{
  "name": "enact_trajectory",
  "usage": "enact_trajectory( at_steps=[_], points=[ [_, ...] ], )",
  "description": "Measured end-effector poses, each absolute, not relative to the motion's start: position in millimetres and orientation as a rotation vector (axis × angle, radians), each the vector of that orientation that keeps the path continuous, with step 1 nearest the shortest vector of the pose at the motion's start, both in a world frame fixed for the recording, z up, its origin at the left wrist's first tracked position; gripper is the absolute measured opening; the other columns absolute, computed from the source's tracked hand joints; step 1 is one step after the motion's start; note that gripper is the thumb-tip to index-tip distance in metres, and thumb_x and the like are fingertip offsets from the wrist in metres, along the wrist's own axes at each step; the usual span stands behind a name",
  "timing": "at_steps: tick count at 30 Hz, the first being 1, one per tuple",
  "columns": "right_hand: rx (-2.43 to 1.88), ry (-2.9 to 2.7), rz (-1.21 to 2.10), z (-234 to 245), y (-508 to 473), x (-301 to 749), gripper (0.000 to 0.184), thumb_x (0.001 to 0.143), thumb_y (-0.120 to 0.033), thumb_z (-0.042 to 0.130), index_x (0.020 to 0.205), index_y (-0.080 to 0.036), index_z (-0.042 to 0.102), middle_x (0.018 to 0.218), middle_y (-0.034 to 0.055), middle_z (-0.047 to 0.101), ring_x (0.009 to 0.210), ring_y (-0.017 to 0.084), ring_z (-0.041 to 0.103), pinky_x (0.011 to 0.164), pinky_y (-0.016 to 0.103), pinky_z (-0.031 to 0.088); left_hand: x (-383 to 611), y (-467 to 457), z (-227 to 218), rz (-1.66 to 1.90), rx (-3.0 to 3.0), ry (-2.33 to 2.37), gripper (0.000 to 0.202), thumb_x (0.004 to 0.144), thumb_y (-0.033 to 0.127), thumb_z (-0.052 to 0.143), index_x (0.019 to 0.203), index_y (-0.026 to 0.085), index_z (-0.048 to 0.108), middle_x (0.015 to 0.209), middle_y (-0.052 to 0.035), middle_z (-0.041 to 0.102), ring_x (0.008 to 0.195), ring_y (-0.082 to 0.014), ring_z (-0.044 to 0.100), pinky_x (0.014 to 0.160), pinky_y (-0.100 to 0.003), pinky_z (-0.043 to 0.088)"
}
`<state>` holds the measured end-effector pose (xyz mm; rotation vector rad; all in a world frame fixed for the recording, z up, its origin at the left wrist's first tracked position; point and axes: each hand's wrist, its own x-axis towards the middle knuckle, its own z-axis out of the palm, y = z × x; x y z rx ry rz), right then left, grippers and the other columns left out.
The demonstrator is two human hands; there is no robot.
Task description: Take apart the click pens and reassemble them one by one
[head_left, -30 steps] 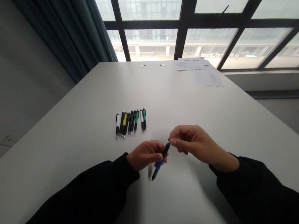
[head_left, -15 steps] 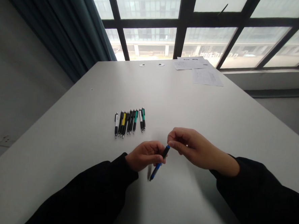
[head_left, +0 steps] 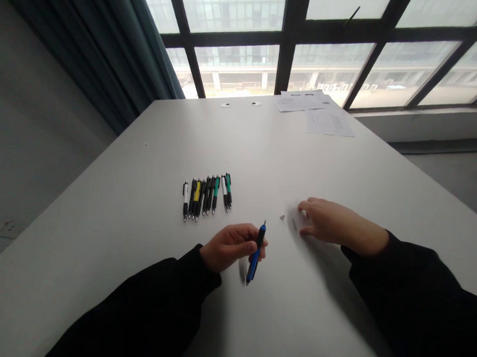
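My left hand (head_left: 234, 244) is closed around a blue pen (head_left: 254, 257) with a black grip, in front of me over the table. The pen stands tilted, a thin point sticking out of its upper end. To the right, my right hand (head_left: 327, 219) is low over the tabletop, thumb and fingers apart, with nothing visible in it. Just left of its fingers lies a tiny silvery piece (head_left: 282, 217), too small to name surely. Between them is a faint grey smear I cannot make out. A row of several pens (head_left: 207, 195), black, white, yellow and green, lies beyond my left hand.
Paper sheets (head_left: 307, 104) lie at the far right of the white table (head_left: 164, 131). Two small oval pieces (head_left: 256, 103) are near its far edge. Behind stands a window, with a dark curtain (head_left: 121, 42) at the left.
My right hand has left the pen's top end and moved right, its fingers now apart. The thin point and the tiny silvery piece now show. The pen is more upright.
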<state>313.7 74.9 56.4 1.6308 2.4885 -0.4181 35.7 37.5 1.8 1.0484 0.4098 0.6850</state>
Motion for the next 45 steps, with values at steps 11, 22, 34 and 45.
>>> enact_trajectory(
  at_steps=[11, 22, 34, 45],
  points=[
    [1.582, 2.579, -0.605, 53, 79, 307, 0.018, 0.078, -0.028, 0.069, 0.094, -0.022, 0.069, 0.089, 0.0056, 0.070, 0.074, 0.020, 0.063, 0.064, 0.028, 0.046, 38, 35, 6, 0.696, 1.044, 0.437, 0.029, 0.081, 0.035, 0.076, 0.092, 0.010, 0.068, 0.075, -0.0069, 0.067, 0.067, -0.0144, 0.061, 0.064, -0.026, 0.047],
    [1.468, 2.571, -0.475, 58, 73, 306, 0.015, 0.078, -0.032, 0.065, 0.084, -0.018, 0.065, 0.082, 0.0089, 0.069, 0.067, 0.019, 0.060, 0.055, 0.027, 0.038, 37, 36, 6, 0.692, 1.042, 0.408, 0.024, 0.083, 0.032, 0.074, 0.094, 0.011, 0.070, 0.076, -0.0067, 0.069, 0.068, -0.0140, 0.062, 0.066, -0.026, 0.047],
    [1.523, 2.637, -0.516, 68, 71, 304, 0.014, 0.086, -0.012, 0.050, 0.095, -0.019, 0.057, 0.083, 0.0074, 0.067, 0.069, 0.017, 0.057, 0.059, 0.026, 0.037, 37, 36, 6, 0.679, 1.047, 0.420, 0.028, 0.082, 0.033, 0.075, 0.095, 0.009, 0.068, 0.077, -0.0080, 0.068, 0.069, -0.0139, 0.063, 0.066, -0.026, 0.049],
    [1.458, 2.840, -2.038, 105, 42, 275, 0.020, 0.089, -0.035, 0.066, 0.095, -0.017, 0.069, 0.089, 0.0060, 0.070, 0.081, 0.017, 0.064, 0.073, 0.030, 0.052, 35, 38, 7, 0.631, 1.069, 0.388, 0.026, 0.084, 0.031, 0.073, 0.097, 0.009, 0.070, 0.079, -0.0086, 0.070, 0.071, -0.0142, 0.065, 0.069, -0.027, 0.051]
  ],
)
